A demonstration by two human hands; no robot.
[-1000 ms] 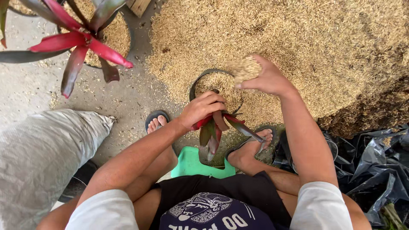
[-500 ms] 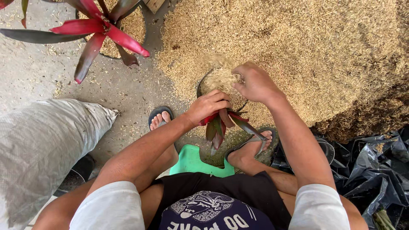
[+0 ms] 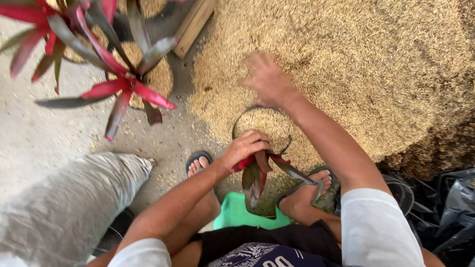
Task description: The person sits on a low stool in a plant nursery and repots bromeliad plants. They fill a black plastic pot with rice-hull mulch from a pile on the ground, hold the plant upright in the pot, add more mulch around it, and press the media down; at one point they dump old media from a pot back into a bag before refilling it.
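Note:
My left hand (image 3: 245,147) grips the base of a small plant with red and green leaves (image 3: 257,175), holding it in a dark round pot (image 3: 237,124) filled with tan husks. The plant's leaves hang down toward me. My right hand (image 3: 267,79) reaches past the pot onto the big pile of tan husks (image 3: 356,69), fingers spread and blurred, holding nothing I can make out. My feet in sandals (image 3: 197,162) stand on either side of the pot, and I sit on a green stool (image 3: 237,213).
A larger red-leaved potted plant (image 3: 114,84) stands at the upper left on the concrete floor. A grey sack (image 3: 64,207) lies at the lower left. A wooden plank (image 3: 193,24) lies at the pile's edge. Black plastic bags (image 3: 445,207) sit at the right.
My right hand has left the pot's rim and moved up onto the husk pile. My left hand stays on the plant. The view has shifted so the pot appears lower.

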